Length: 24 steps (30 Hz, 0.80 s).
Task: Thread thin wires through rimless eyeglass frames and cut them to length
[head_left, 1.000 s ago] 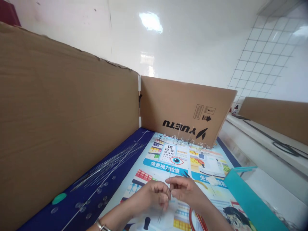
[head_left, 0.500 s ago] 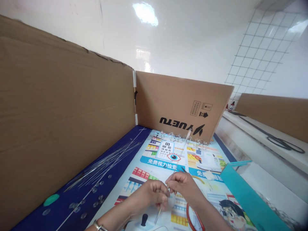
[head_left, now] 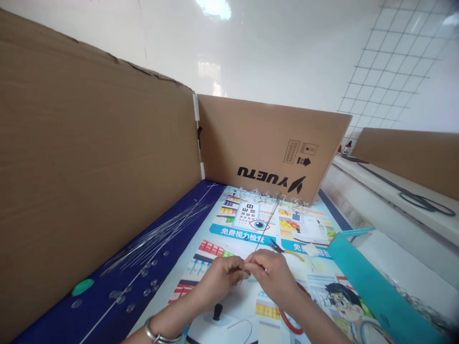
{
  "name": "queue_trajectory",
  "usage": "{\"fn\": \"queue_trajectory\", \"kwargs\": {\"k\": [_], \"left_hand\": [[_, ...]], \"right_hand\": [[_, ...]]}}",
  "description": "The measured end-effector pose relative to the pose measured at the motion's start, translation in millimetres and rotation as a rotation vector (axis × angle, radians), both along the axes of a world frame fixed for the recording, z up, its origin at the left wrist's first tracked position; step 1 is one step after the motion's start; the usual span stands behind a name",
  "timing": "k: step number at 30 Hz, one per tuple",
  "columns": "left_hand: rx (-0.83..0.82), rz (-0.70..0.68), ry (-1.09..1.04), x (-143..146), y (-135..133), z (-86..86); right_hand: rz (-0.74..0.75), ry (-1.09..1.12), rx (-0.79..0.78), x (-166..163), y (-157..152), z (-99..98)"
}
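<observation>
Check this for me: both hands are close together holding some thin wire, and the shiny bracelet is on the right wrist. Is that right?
Not quite: the shiny bracelet is on the left wrist, as the head view shows. The left hand and right hand are close together holding some thin wire.

A person's left hand (head_left: 223, 278) and right hand (head_left: 273, 276) met over a printed sheet (head_left: 195, 258), fingers pinching a thin wire (head_left: 267, 222) that slanted toward an upright cardboard panel (head_left: 268, 138). Pliers (head_left: 275, 246) lay just beyond the right hand, left of a teal box (head_left: 376, 291); loose wires (head_left: 158, 236) and clear discs (head_left: 130, 308) lay on the blue tabletop (head_left: 71, 325).
</observation>
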<state>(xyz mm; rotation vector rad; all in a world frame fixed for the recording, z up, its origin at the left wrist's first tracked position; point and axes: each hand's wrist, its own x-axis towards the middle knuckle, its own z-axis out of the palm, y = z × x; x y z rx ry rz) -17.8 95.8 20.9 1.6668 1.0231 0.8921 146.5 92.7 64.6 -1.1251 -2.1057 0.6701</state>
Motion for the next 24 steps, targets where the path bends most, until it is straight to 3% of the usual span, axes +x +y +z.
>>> {"fn": "queue_trajectory", "kwargs": {"k": [7,10,13,17,20,24], "left_hand": [[-0.158,-0.049,-0.187,3.2,1.1,-3.3],[-0.136,-0.053,-0.228,4.8,1.3,-4.5],[-0.106,-0.016,-0.243,4.0,3.4,-6.2],[-0.134,0.067,-0.311,-0.1,12.2,-11.9],[-0.18,0.124,-0.316,-2.3,19.4,-17.5],[-0.222,0.118,-0.327,-3.1,25.8,-24.0]], "right_hand": [[-0.008,0.023,-0.036,-2.8,-1.0,0.7],[0.001,-0.016,-0.037,-1.0,0.1,5.9],[-0.014,-0.232,-0.046,15.2,6.1,17.4],[-0.14,-0.611,-0.074,55.3,17.1,29.8],[-0.211,-0.752,-0.106,78.8,21.1,28.0],[-0.22,-0.875,-0.173,85.5,12.1,16.3]]}}
